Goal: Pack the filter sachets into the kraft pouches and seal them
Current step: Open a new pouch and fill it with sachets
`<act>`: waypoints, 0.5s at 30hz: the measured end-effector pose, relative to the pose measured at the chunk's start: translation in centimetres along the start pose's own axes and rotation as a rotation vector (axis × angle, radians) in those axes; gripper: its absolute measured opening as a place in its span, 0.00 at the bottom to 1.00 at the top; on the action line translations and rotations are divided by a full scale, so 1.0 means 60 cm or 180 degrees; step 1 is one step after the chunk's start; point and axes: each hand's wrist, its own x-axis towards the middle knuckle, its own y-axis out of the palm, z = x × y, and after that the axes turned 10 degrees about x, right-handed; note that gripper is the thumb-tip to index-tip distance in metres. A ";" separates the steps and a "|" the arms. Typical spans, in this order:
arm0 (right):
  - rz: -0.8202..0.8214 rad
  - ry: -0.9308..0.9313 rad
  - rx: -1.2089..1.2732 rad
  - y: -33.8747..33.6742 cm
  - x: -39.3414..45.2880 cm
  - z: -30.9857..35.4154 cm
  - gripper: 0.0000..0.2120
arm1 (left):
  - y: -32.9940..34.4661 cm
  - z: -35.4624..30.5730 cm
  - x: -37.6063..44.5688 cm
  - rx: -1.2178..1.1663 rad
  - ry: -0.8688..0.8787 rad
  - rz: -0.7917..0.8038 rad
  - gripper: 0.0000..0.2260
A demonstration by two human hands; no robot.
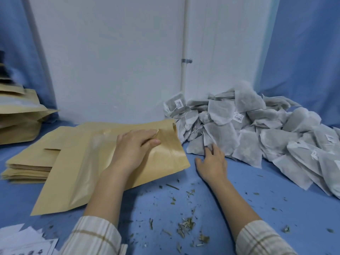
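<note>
Lying flat on the blue cloth [211,208], a kraft pouch [88,172] is tan and smooth, its mouth end turned toward the heap of sachets [257,133] and its far corner beside the heap's near edge. Left of the pouch and partly under it sits a stack of more pouches [31,162]. The sachets are grey-white filter bags, some with small white labels, piled loosely against the wall to the pouch's right. The left hand [134,146] rests palm down on the pouch near its mouth, fingers nearly straight, fingertips at the mouth edge; whether they pinch it cannot be told. The right hand [213,161] lies just right of the pouch, fingers spread and relaxed, fingertips touching the nearest sachet and holding nothing. Both sleeves are striped. Nearer than the pouch, the cloth carries scattered dry herb bits [185,225]; printed papers [24,242] lie beyond the pouch's near left corner.
</note>
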 end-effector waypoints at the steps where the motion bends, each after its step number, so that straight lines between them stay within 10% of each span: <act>1: -0.0065 -0.0016 -0.0005 0.001 0.002 -0.001 0.26 | 0.002 0.001 0.000 0.0029 0.0009 -0.0002 0.12; 10: -0.1780 0.0379 0.2521 -0.059 0.007 0.017 0.12 | -0.001 0.010 -0.006 0.0013 -0.0145 -0.0001 0.11; 15: -0.0350 0.0186 0.1429 -0.048 0.007 0.015 0.28 | -0.003 0.013 -0.006 0.0024 -0.0112 -0.0011 0.11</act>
